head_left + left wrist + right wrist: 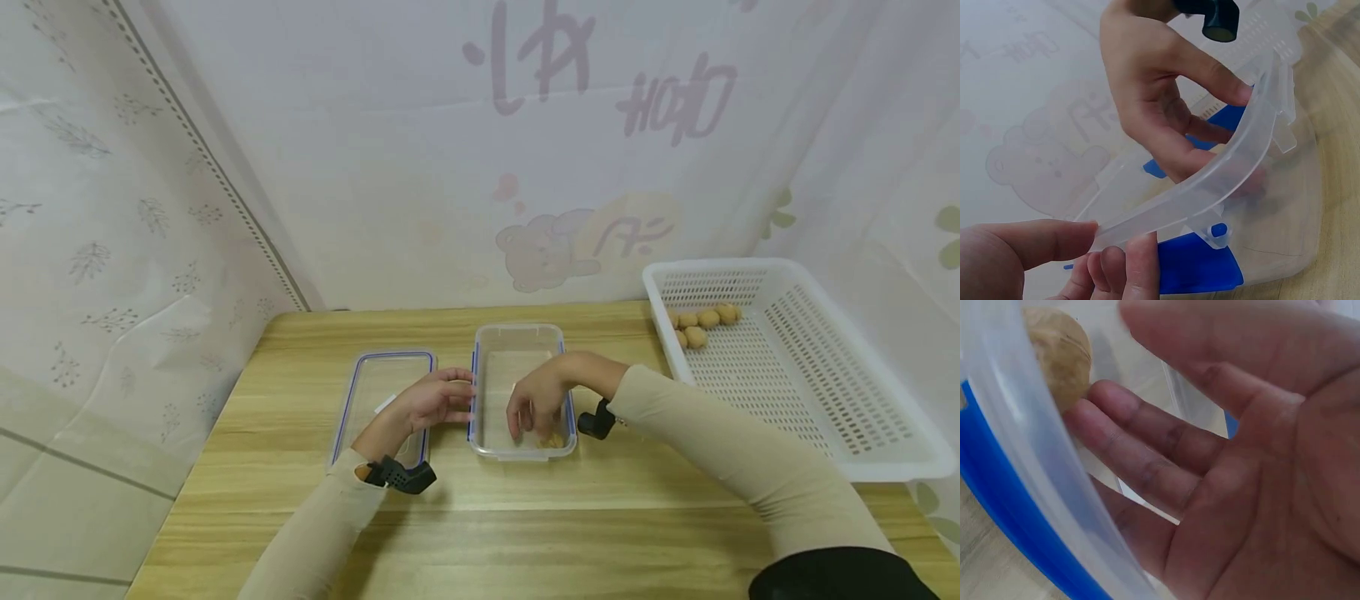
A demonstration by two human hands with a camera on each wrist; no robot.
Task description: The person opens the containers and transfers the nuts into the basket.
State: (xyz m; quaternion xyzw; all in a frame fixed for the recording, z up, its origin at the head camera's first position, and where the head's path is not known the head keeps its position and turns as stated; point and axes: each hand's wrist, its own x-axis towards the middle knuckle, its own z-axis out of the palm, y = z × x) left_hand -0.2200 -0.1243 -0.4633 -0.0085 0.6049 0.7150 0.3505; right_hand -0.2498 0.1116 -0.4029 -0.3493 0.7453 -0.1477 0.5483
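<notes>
A clear plastic container (491, 367) with blue side clips stands on the table. At its left wall is my left hand (435, 402); the left wrist view shows the thumb and fingers (1142, 265) pinching the rim. My right hand (542, 398) reaches down inside the container, its fingers loosely extended. A walnut (1063, 359) lies in the near right corner, and the right fingertips (1088, 422) touch it. Through the plastic, part of the right hand looks blurred in the left wrist view.
The container's clear lid (375, 375) with a blue seal lies at the left, partly under the left forearm. A white slotted basket (765, 367) at the right holds several walnuts (707, 319) in its far left corner. A printed curtain (420, 208) hangs behind the table.
</notes>
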